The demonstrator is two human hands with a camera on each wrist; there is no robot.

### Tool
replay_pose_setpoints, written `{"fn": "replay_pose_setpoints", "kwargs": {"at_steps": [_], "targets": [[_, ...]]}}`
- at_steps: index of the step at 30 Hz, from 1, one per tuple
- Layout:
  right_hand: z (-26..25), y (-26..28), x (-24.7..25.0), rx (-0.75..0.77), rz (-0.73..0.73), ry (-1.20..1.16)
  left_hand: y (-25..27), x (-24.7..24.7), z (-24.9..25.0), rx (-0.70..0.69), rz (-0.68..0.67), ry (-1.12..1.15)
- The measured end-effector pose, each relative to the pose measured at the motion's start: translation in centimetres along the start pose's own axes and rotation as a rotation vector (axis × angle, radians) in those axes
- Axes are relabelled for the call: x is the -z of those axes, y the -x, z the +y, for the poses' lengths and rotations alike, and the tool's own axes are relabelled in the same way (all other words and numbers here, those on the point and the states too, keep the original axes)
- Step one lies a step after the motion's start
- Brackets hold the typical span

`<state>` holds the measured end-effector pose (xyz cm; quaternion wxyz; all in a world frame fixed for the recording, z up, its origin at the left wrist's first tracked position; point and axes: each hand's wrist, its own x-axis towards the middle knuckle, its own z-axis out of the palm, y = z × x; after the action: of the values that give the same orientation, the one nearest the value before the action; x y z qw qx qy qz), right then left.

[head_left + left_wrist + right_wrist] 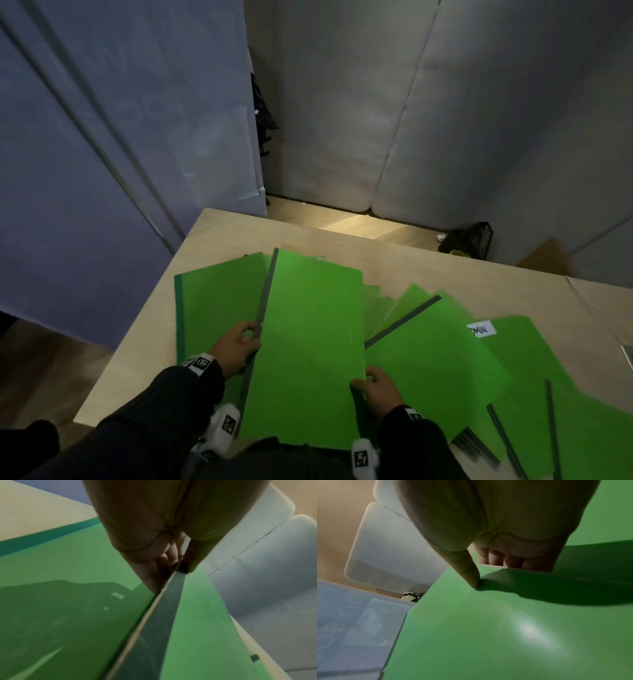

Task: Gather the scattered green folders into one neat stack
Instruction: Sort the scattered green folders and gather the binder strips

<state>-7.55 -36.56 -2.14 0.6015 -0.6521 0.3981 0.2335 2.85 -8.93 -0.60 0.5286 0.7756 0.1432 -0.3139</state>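
A green folder [308, 342] with a dark spine strip is held tilted above the table between both hands. My left hand [239, 346] pinches its spine edge, thumb on top and fingers beneath [181, 566]. My right hand [376, 390] grips the opposite long edge, thumb [471, 574] pressed on the cover and fingers curled under. Beneath it at the left lies another green folder [219, 301] with a teal spine. More green folders [438, 359] fan out overlapped to the right, one with a white label [482, 329].
The pale wooden table [219, 233] has its far left corner near a blue-grey panel [120, 137]. Grey padded cushions [445, 120] stand behind. A dark basket [469, 240] sits on the floor beyond the table. A brown cardboard piece [544, 257] lies at the back right.
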Motion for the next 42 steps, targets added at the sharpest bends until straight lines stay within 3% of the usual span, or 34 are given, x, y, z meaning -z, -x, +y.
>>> {"fn": "replay_pose_setpoints", "kwargs": {"at_steps": [4,6,8,10,12,18,21,24,27,29,32,34,37,42], "targets": [[-0.9,-0.9,0.3,0.019,-0.051,-0.184,0.6,1.5,2.2,-0.044,-0.113,0.033],[-1.6,-1.0,0.7,0.059,-0.021,-0.259,-0.1,2.7,2.0,-0.064,-0.136,-0.104],[-1.8,-1.4,1.0,0.08,0.034,-0.314,-1.3,4.7,0.5,-0.029,0.015,-0.424],[-1.7,-1.7,1.5,0.104,0.135,-0.309,-2.4,6.8,-2.2,0.174,0.258,-0.645],[-1.5,-1.6,2.0,0.122,0.202,-0.284,-2.7,7.8,-4.5,0.345,0.385,-0.511],[0.4,-0.6,2.6,0.081,0.24,-0.344,-4.3,6.1,-5.6,0.372,0.461,-0.008],[1.1,-0.7,2.0,0.042,0.263,-0.358,-4.7,6.1,-4.7,0.295,0.401,0.082],[1.7,-1.4,1.9,0.036,0.268,-0.355,-3.9,8.0,-2.1,0.094,0.4,0.083],[1.6,-0.8,2.4,0.032,0.23,-0.377,-1.9,11.8,1.4,-0.171,0.453,0.278],[1.3,-0.2,2.6,0.025,0.227,-0.39,-0.4,14.6,3.7,-0.245,0.503,0.34],[0.9,0.4,2.2,0.004,0.236,-0.335,0.8,15.4,5.7,-0.252,0.392,0.501],[0.5,0.8,1.8,-0.019,0.211,-0.357,0.0,12.8,5.4,-0.205,0.28,0.457],[-0.2,1.2,1.2,-0.023,0.12,-0.405,-1.3,6.6,3.1,-0.093,0.129,0.321],[-1.4,2.5,0.4,-0.045,-0.007,-0.326,-3.4,-1.0,-3.2,0.123,0.054,-0.198]]}}
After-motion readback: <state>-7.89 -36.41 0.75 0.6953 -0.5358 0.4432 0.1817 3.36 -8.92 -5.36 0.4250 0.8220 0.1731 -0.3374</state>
